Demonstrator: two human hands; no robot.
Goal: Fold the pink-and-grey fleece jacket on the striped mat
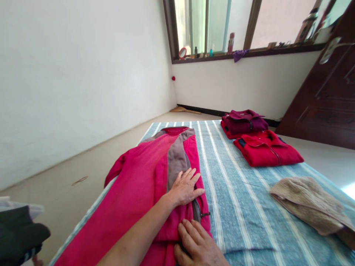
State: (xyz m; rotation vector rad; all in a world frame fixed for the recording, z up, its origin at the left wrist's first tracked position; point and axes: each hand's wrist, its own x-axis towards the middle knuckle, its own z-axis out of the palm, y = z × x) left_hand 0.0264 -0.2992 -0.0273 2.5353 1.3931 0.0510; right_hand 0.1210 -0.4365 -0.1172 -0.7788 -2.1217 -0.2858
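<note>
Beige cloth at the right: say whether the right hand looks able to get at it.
Probably yes: only striped sheet separates the pink jacket under the right hand from the beige cloth, though that hand must first leave the jacket.

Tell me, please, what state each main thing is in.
Pink jacket: laid out lengthwise
Left hand: resting flat on it
Right hand: fingers bent, touching it
Red garment: folded
Purple garment: folded
Beige cloth: crumpled
Striped cover: mostly flat, slightly creased
Pink bottle: standing upright
Door: seemingly open
</note>
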